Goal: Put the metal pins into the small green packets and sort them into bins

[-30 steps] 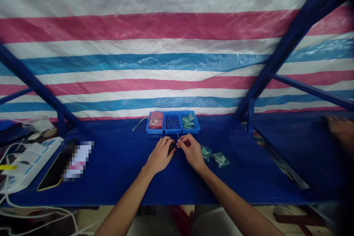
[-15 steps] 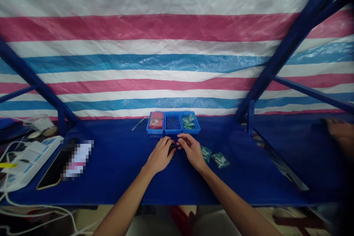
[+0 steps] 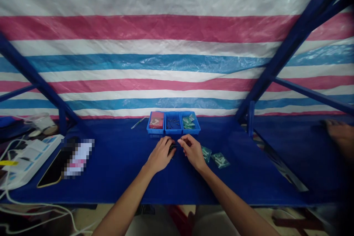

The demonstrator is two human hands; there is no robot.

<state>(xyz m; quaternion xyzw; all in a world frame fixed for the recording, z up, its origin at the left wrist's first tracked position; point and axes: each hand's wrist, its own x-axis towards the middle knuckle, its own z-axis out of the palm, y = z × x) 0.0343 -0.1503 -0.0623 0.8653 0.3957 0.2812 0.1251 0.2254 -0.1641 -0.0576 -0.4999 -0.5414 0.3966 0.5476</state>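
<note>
My left hand (image 3: pixel 160 155) rests low over the blue table, its fingers curled around small dark thin pieces (image 3: pixel 171 148) that look like screws; most of them are hidden. Just across a narrow gap is my right hand (image 3: pixel 193 152), thumb and fingertips pinched together. What the pinch holds, if anything, is too small to make out. Beside the right hand lie two clear packets, one partly covered (image 3: pixel 206 153) and one in full view (image 3: pixel 220 160), with pale and green contents.
Behind my hands stand three joined blue bins: one with a red packet (image 3: pixel 156 120), one with dark screw-like pieces (image 3: pixel 173 122), one with green packets (image 3: pixel 188 121). A pen (image 3: pixel 138 123), a phone (image 3: pixel 51 169) and a power strip (image 3: pixel 33 162) lie leftward. Another person's hand (image 3: pixel 341 134) is at far right.
My right thumb and fingers have closed from a looser shape into a pinch, drawing slightly away from my left hand. The left hand has stayed in place.
</note>
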